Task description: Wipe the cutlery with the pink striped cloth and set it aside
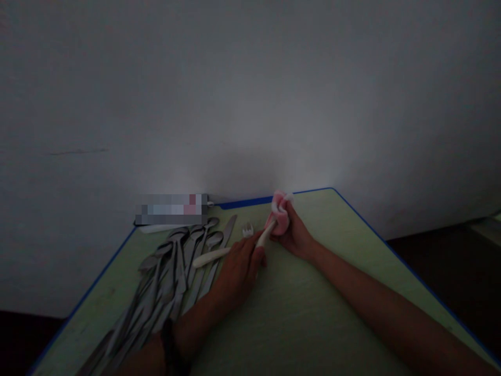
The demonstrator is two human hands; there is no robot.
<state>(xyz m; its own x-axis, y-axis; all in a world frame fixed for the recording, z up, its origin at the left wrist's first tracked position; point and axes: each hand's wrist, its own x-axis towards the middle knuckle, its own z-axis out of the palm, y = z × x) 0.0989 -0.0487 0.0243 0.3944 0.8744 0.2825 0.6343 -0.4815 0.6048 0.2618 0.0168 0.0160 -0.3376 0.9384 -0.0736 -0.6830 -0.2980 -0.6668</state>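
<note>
From the head camera, in dim light: the left hand (238, 271) has its fingers closed around the handle of a white-handled utensil (265, 236). The right hand (295, 235) has its fingers bunched tight on a pink cloth (279, 211), which wraps the utensil's far end. What kind of end that is I cannot tell, since the cloth hides it. Both hands sit low over the table (313, 313), near its far edge.

The risk I see is on the left. The pile of metal cutlery (172, 277) lies just beside the left wrist and forearm, with another white handle (211, 257) touching it. A sweep of that arm could scatter pieces toward the near left edge. A small white fork (247, 228) lies loose just beyond the left fingers and could be knocked. If the wrapped end is sharp, a slipping cloth could bring it against the right palm.

For room, the right half of the table has nothing on it that I can see. The blue rim (242, 202) and the wall (250, 104) close off the far side right behind the cloth.
</note>
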